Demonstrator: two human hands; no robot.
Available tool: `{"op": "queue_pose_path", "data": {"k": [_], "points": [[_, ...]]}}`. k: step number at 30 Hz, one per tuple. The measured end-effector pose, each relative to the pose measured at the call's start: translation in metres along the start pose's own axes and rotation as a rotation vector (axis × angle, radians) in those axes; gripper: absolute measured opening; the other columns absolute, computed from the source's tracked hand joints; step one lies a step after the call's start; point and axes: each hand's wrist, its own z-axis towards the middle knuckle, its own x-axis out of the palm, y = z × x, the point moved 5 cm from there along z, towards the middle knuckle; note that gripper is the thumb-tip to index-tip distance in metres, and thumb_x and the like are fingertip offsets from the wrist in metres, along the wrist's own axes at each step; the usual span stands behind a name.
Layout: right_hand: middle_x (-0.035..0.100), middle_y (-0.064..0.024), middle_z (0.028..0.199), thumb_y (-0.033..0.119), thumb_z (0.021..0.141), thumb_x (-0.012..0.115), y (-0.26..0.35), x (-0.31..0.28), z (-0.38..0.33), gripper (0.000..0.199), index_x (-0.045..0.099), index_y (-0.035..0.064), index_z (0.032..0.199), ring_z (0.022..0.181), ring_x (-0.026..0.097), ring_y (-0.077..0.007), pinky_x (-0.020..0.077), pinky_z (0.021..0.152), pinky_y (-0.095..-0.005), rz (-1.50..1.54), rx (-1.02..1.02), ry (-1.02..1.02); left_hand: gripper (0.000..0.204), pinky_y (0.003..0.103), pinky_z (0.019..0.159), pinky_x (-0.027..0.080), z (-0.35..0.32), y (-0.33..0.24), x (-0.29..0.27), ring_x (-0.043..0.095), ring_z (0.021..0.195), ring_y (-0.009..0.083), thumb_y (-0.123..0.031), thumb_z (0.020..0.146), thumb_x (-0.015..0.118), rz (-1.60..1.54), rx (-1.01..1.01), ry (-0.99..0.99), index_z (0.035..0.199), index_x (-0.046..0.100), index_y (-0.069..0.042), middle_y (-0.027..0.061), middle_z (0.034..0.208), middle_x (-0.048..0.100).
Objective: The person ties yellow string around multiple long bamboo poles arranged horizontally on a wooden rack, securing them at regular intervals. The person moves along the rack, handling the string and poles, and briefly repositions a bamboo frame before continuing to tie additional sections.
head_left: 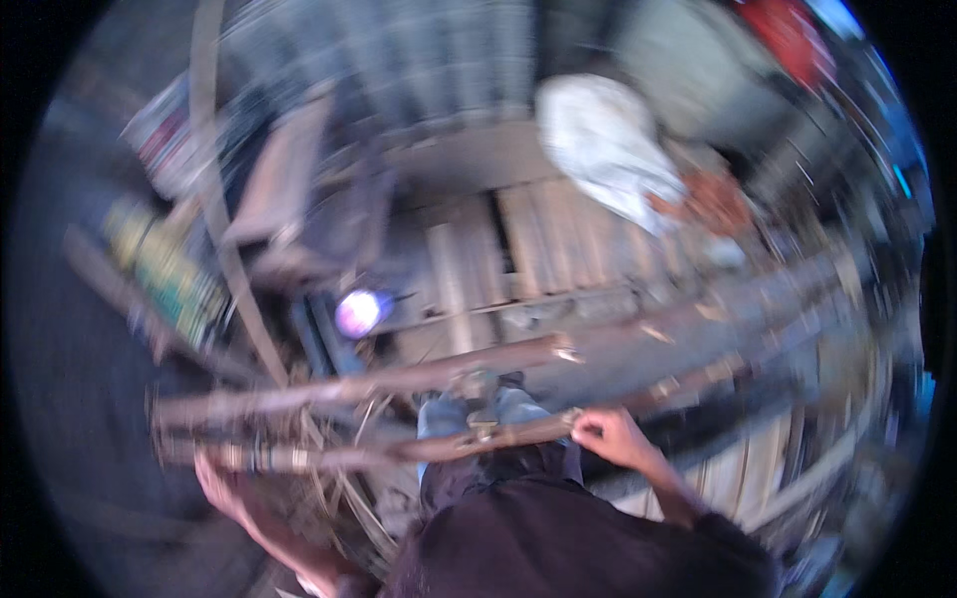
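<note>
- The left hand (221, 495) met the left end of the near pole (538, 431); its grip was too blurred to tell.
- The far pole (449, 367) ran roughly alongside, beyond.
- A white sack (598, 140) lay at the far right corner of the boards (558, 239).
- The right hand (613, 437) gripped the near pole right of its middle.

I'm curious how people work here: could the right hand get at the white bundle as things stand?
Probably not without moving: the right hand seems to hold the nearer brown rail, and the farther rail lies between it and the white bundle, well beyond both.
</note>
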Motion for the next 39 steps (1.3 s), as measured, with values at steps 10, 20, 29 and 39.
{"op": "queue_pose_path", "data": {"k": [10, 20, 29, 39], "points": [[0.06, -0.0108, 0.074, 0.01, 0.079, 0.069, -0.103, -0.05, -0.054, 0.013, 0.058, 0.0033, 0.084, 0.065, 0.061, -0.0252, 0.0475, 0.061, -0.0344, -0.023, 0.297, -1.314, 0.028, 0.026, 0.057, 0.044, -0.044, -0.096, 0.172, 0.053, 0.073, 0.0139, -0.03, 0.095, 0.052, -0.74, -0.237, 0.333, 0.111, 0.056, -0.008, 0.0067, 0.088, 0.056], [0.055, -0.0036, 0.124, 0.047, 0.094, 0.051, -0.308, -0.16, -0.086, 0.047, 0.046, 0.0143, 0.128, 0.113, 0.054, -0.0229, 0.0424, 0.093, -0.0537, 1.245, 0.566, -1.209, 0.032, 0.029, 0.055, 0.043, -0.064, -0.24, 0.21, 0.051, 0.071, 0.0161, -0.031, 0.093, 0.053, -0.726, -0.041, 0.494, 0.112, 0.058, -0.005, 0.0079, 0.082, 0.054], [0.053, -0.0067, 0.125, 0.043, 0.09, 0.061, -0.308, -0.149, -0.101, 0.052, 0.044, 0.0124, 0.129, 0.115, 0.053, -0.0257, 0.0473, 0.09, -0.0543, 1.276, 0.608, -1.018, 0.034, 0.03, 0.053, 0.043, -0.102, -0.376, 0.218, 0.049, 0.069, 0.0181, -0.029, 0.092, 0.054, -0.704, -0.011, 0.531, 0.113, 0.058, -0.002, 0.0096, 0.079, 0.053], [0.06, -0.015, 0.113, 0.045, 0.088, 0.062, -0.361, -0.18, -0.113, 0.061, 0.049, -0.003, 0.124, 0.095, 0.063, -0.0255, 0.0534, 0.084, -0.0401, 1.145, 0.534, -0.684, 0.035, 0.03, 0.059, 0.042, -0.23, -0.529, 0.308, 0.051, 0.066, 0.0164, -0.034, 0.092, 0.06, -0.818, 0.269, 0.968, 0.098, 0.06, 0.0, 0.0068, 0.076, 0.058]]}}
